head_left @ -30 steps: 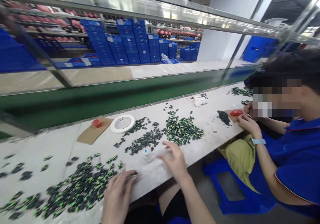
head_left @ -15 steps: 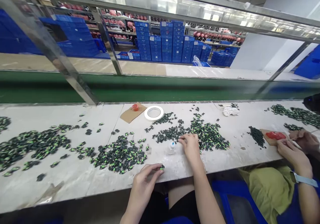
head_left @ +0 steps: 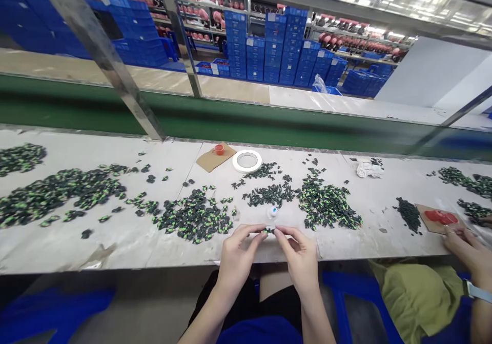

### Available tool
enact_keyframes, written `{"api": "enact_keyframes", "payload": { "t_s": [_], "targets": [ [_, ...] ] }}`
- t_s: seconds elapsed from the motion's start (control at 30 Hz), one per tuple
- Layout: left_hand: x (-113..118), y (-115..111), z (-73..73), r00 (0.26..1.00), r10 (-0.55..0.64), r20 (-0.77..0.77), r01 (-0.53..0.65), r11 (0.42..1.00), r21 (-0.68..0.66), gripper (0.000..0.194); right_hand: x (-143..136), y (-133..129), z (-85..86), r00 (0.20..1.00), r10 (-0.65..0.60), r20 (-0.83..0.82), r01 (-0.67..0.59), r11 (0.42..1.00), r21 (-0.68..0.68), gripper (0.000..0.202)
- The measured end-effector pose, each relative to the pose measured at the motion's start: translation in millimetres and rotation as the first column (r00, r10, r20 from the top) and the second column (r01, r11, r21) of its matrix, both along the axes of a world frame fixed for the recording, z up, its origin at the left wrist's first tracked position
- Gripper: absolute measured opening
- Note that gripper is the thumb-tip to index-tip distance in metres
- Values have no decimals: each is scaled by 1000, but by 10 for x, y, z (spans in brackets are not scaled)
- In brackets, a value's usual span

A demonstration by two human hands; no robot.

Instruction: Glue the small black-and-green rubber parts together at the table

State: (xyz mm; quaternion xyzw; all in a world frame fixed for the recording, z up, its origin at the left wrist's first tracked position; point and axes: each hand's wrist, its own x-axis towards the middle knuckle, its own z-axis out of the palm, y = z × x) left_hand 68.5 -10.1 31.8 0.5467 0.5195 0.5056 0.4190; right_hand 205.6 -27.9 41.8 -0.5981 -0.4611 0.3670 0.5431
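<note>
The left grip (head_left: 238,248) and right grip (head_left: 300,250) partly hide a tiny black-and-green part (head_left: 268,230), its shape unclear; the view's sides crop the leftmost parts heap (head_left: 23,158) and a co-worker's forearm (head_left: 481,269).

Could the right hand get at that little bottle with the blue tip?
Probably yes: the bottle stands just beyond the right hand, with nothing visible blocking the way, though that hand seems to be pinching a small dark piece.

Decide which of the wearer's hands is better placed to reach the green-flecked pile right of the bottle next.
Probably the right hand: it is nearer that pile; the left hand lies farther left. Both meet at a dark piece.
</note>
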Motion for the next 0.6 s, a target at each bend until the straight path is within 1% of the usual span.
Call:
{"api": "enact_keyframes", "payload": {
  "t_s": [0.13,0.23,0.3,0.4,0.5,0.6],
  "targets": [
    [-12,-20,14,1000,9,-19,-8,998,68,18,-64,14,25,995,84,-56,-87,995,-49,24],
    [-36,-25,30,1000,-1,-26,3,995,101,18,-64,35,13,991,104,-79,-108,993,-56,22],
    [-48,-23,45,1000,-17,-21,19,994,110,18,-70,39,-8,992,106,-74,-107,994,-4,18],
    [-62,-10,62,999,-35,8,34,994,103,16,-87,42,-51,994,104,-31,-100,989,110,13],
    [-75,5,68,999,-41,29,38,997,70,14,-89,49,-78,992,115,49,-122,975,184,10],
    [-83,13,75,998,-62,27,61,998,32,14,-73,58,-69,983,112,146,-146,958,246,10]
  ]
}}
